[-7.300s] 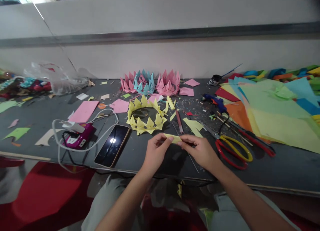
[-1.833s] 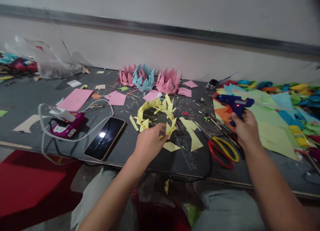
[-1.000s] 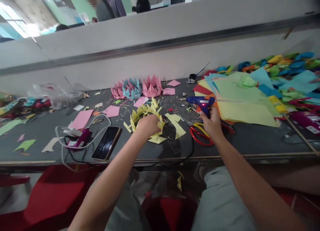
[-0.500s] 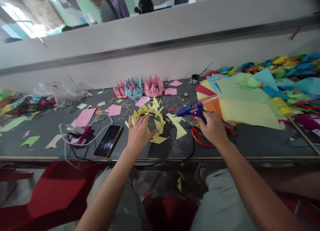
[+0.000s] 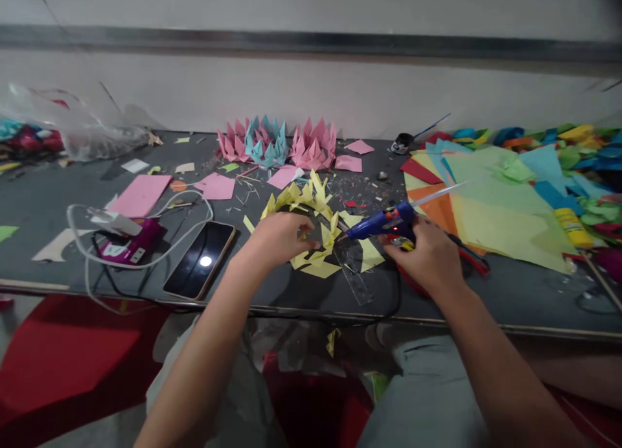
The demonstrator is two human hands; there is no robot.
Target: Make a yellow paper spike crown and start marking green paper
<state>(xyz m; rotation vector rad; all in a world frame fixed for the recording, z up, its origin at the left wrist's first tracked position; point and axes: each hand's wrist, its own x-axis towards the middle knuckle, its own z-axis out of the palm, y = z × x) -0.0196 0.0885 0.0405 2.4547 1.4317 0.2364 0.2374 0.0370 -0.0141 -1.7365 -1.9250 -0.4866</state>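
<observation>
Near grey bench [image 5: 48, 192] front edge, right hand [image 5: 430, 254] gripped blue plastic glue gun [image 5: 381, 223], seemingly for yellow folded-paper crown [image 5: 318, 200]; left hand [image 5: 278, 242], grip unclear.

Blue glue gun [image 5: 381, 221] beside yellow crown [image 5: 318, 197]

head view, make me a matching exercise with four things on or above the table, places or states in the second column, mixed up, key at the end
Column one
1. blue glue gun
2. phone
3. clear plastic bag
4. yellow paper ring

Column two
A. at the back left, near the wall
B. partly hidden by the left hand
C. held in the right hand
D. lying between the purple adapter and the left forearm

Pairs: 1-C, 2-D, 3-A, 4-B
</observation>
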